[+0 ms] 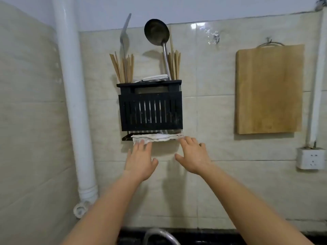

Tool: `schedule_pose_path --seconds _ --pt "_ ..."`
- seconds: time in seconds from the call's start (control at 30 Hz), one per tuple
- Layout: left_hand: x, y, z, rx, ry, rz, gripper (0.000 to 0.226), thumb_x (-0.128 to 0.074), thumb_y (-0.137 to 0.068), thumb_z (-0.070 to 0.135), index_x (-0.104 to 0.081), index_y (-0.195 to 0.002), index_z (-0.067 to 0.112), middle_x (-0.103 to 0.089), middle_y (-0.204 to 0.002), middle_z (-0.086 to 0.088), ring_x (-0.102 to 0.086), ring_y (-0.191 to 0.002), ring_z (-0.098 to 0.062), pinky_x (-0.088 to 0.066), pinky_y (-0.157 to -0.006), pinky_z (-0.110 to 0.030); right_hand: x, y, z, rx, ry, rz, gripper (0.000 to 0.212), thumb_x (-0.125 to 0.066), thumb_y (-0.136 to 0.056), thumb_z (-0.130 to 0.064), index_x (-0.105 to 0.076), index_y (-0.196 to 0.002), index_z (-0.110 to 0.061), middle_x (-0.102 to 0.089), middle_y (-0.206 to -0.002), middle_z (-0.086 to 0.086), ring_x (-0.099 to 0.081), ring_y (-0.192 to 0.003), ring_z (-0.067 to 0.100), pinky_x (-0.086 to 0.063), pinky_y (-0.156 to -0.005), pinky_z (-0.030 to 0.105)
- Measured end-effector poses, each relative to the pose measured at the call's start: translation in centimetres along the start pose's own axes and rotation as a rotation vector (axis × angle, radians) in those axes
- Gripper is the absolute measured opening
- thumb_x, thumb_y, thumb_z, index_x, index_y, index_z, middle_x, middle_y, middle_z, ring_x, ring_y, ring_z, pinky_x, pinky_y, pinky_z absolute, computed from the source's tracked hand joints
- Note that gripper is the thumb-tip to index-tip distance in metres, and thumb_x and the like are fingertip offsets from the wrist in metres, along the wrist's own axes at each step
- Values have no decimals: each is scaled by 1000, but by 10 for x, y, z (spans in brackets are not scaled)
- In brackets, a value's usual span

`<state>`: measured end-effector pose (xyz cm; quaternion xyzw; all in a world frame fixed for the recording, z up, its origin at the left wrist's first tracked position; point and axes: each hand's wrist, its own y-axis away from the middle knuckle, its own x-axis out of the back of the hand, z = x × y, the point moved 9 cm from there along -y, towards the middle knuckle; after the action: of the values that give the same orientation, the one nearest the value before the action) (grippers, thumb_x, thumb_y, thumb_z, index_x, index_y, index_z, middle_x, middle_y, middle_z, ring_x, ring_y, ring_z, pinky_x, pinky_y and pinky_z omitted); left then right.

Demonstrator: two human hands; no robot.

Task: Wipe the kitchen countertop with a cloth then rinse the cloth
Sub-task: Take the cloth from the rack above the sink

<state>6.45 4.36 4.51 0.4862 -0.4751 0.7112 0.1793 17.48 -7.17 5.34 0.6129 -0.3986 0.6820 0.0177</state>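
Observation:
A white cloth (pixel 159 137) lies draped along the bar under a black wall-mounted utensil rack (pixel 151 112). Both my arms reach up to it. My left hand (pixel 140 160) has its fingertips on the cloth's left end, fingers spread. My right hand (pixel 193 157) touches the cloth's right end with its fingertips, fingers apart as well. Neither hand is closed around the cloth. A strip of dark countertop (pixel 221 239) shows at the bottom edge.
The rack holds chopsticks (pixel 122 67), a metal ladle (pixel 156 34) and a folded cloth on top. A wooden cutting board (pixel 269 89) hangs at right above a wall socket (pixel 311 158). A white pipe (pixel 74 103) runs down the left. A faucet (pixel 159 235) curves below.

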Motion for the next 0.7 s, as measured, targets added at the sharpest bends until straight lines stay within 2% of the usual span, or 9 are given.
schedule_pose_path --seconds 0.13,0.2,0.3,0.37,0.4,0.43,0.5,0.6,0.7 --pt "-11 -39 3 -38 -7 92 64 -47 -89 32 -22 -146 19 -20 -154 -5 -12 -143 -21 -19 -115 -41 -4 -36 1 111 -27 176 42 -47 -94 -35 -42 -133 -22 -42 -137 -4 -35 -128 16 -28 -95 35" --pt "-17 -53 7 -73 -43 136 62 -48 -88 32 -25 -145 22 -25 -152 -2 -16 -142 -19 -20 -114 -41 -12 -49 0 159 -27 221 39 -50 -93 -33 -47 -130 -22 -48 -132 -4 -40 -124 16 -30 -93 35" --pt "-22 -66 4 -85 -68 213 53 -55 -84 26 -42 -135 22 -47 -134 1 -38 -129 -19 -28 -108 -49 -16 -59 3 210 15 360 30 -68 -83 -26 -63 -111 -19 -63 -107 -3 -54 -102 19 -32 -79 33" --pt "-20 -70 2 -112 -55 310 45 -64 -80 18 -57 -124 20 -58 -114 0 -53 -111 -22 -39 -98 -53 -15 -63 8 220 -6 485 18 -73 -78 -22 -69 -96 -20 -65 -90 -5 -55 -86 19 -24 -68 30" --pt "-18 -71 1 -132 -56 373 40 -68 -76 14 -62 -116 18 -62 -105 -1 -58 -102 -23 -44 -91 -53 -13 -65 9 229 -31 518 10 -68 -82 -23 -70 -91 -21 -65 -86 -6 -55 -81 19 -21 -65 30" --pt "-16 -72 -1 -148 -63 425 37 -72 -73 11 -65 -109 18 -63 -97 0 -61 -94 -23 -48 -85 -51 -11 -66 11 229 -65 537 12 -60 -86 -26 -71 -88 -21 -65 -82 -6 -56 -78 20 -20 -64 30" --pt "-12 -73 -3 -174 -82 473 33 -76 -70 9 -68 -102 17 -65 -90 0 -63 -86 -24 -51 -80 -48 -7 -68 14 231 -108 532 30 -44 -90 -31 -71 -86 -20 -65 -78 -6 -57 -74 21 -22 -64 29" --pt "-6 -73 -12 -149 -53 509 24 -74 -74 10 -69 -97 14 -65 -87 -2 -63 -84 -26 -50 -74 -43 2 -67 12 257 -138 553 32 -39 -92 -29 -68 -87 -17 -62 -77 -3 -54 -75 22 -31 -64 30" --pt "2 -70 -20 -112 -23 516 13 -60 -81 18 -68 -91 13 -62 -81 -3 -60 -80 -29 -45 -62 -38 17 -63 9 260 -174 571 30 -36 -93 -28 -63 -88 -17 -59 -81 -2 -47 -79 21 -26 -67 31"
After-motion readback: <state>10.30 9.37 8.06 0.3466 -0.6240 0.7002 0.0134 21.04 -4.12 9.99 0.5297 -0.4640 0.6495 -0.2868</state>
